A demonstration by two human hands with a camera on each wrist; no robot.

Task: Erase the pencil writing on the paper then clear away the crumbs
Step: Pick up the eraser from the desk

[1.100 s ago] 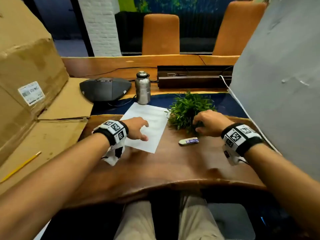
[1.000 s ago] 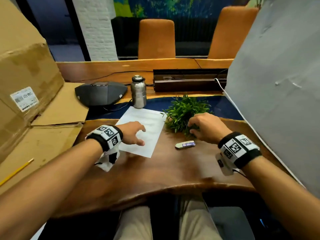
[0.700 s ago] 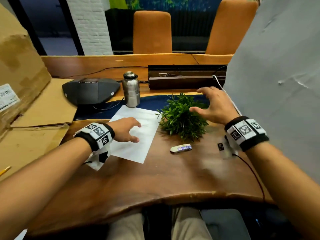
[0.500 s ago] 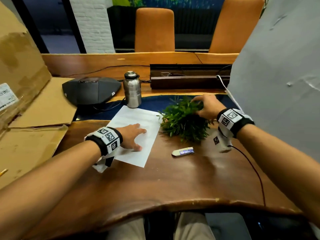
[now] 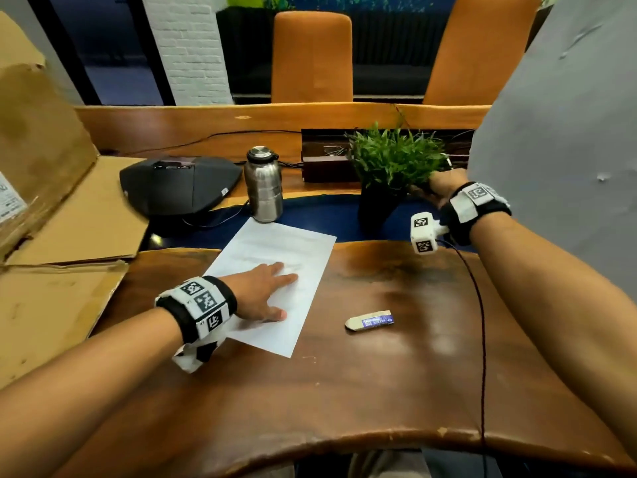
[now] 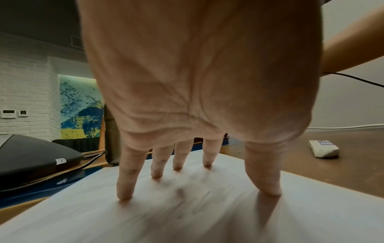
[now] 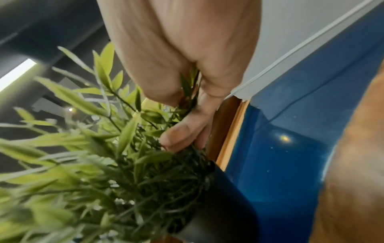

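Observation:
A white sheet of paper (image 5: 293,257) lies on the wooden desk (image 5: 379,374). My left hand (image 5: 272,294) presses flat on it with straight, spread fingers (image 6: 124,189). Faint pencil marks (image 6: 187,202) show on the paper (image 6: 207,222) under the palm. A white eraser in a blue sleeve (image 5: 369,320) (image 6: 324,148) lies free on the desk to the right of the sheet. My right hand (image 5: 427,191) (image 7: 180,144) is far back and pinches the stems of a green potted plant (image 5: 393,160) just above its tilted black pot (image 7: 218,205).
A steel bottle (image 5: 263,184) and a black speakerphone (image 5: 179,184) stand behind the paper. Cardboard boxes (image 5: 51,208) fill the left side. A grey board (image 5: 568,132) walls off the right. A thin black cable (image 5: 481,322) runs from my right wrist over the desk's front edge.
My right hand left the spot beside the eraser, reached over the plant, took hold of it and moved it back to the right. My left hand flattened on the paper.

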